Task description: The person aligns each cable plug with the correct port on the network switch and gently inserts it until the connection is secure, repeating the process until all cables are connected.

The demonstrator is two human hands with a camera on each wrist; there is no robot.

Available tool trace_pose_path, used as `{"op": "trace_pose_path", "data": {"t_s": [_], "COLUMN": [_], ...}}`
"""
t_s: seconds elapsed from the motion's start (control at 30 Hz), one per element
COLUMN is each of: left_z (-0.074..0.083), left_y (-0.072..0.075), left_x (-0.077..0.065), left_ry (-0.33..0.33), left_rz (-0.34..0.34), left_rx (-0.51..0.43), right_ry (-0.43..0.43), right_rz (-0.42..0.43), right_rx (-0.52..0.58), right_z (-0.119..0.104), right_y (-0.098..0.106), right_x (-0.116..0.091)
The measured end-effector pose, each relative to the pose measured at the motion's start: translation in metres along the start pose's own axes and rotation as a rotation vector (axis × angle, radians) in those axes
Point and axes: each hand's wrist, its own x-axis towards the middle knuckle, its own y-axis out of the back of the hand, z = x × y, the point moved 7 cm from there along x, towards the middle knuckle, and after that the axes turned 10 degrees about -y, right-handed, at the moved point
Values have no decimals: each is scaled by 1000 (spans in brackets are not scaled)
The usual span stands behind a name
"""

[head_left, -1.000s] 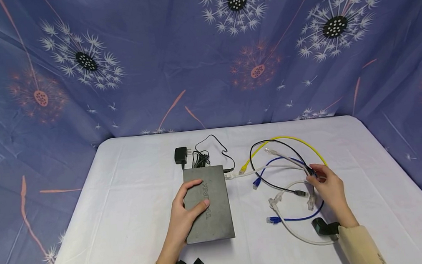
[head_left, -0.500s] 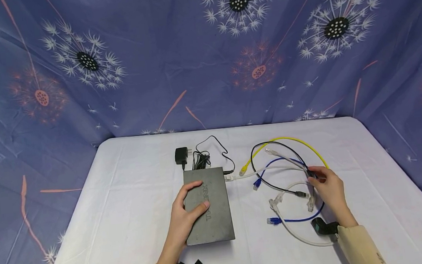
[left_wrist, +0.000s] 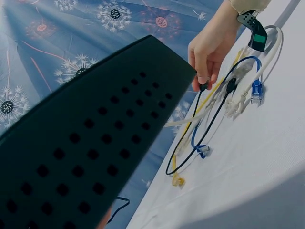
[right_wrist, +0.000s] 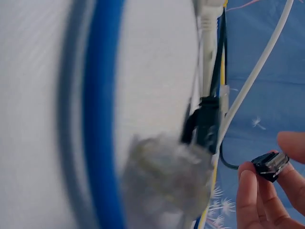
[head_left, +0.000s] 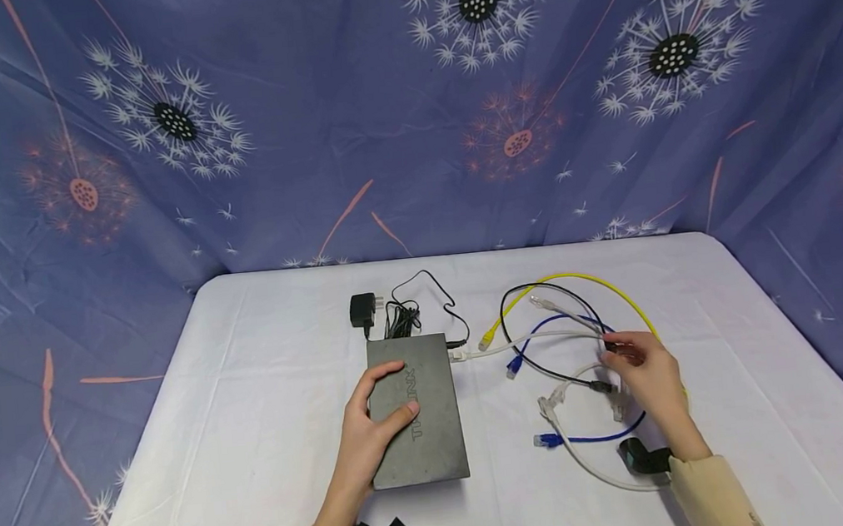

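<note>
My left hand (head_left: 368, 422) grips a black TP-LINK network switch (head_left: 438, 454) by its left side, thumb on top. The vented underside of the switch (left_wrist: 90, 138) fills much of the left wrist view. My right hand (head_left: 649, 372) pinches one plug (right_wrist: 270, 165) of a black network cable between its fingertips, its clear end showing in the right wrist view. The cable's other black plug (head_left: 599, 385) lies to the left of this hand. A white network cable (head_left: 504, 345) runs to the right side of the switch, its plug at a port there.
A black power adapter (head_left: 362, 311) with a bundled cord lies behind the switch, the cord reaching its right rear side. Yellow (head_left: 569, 275), blue (head_left: 595, 438) and grey-white (head_left: 588, 467) network cables loop around my right hand on the white tablecloth (head_left: 257, 444).
My right hand has moved slightly left with the black plug, and the cables by it have shifted a little. The left hand and the switch stay nearly still.
</note>
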Motion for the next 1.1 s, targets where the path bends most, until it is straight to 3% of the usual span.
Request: {"op": "trace_pose_path", "data": {"t_s": [0.3, 0.53, 0.73, 0.87, 1.1], "left_z": [0, 0, -1, -1, 1], "left_y": [-1, -1, -1, -2, -4], "left_x": [0, 0, 0, -1, -1], "left_ry": [-4, -12, -11, -3, -1], "left_rz": [2, 5, -2, 5, 5], "left_rx": [8, 20, 16, 4, -14], "right_ry": [98, 114, 126, 146, 265], "right_rz": [-13, -34, -62, -78, -109], "right_rx": [90, 104, 136, 160, 243], "right_z": [-22, -34, -70, -79, -114], "right_y": [-1, -3, 2, 0, -3], "right_x": [-5, -10, -24, -28, -42]}}
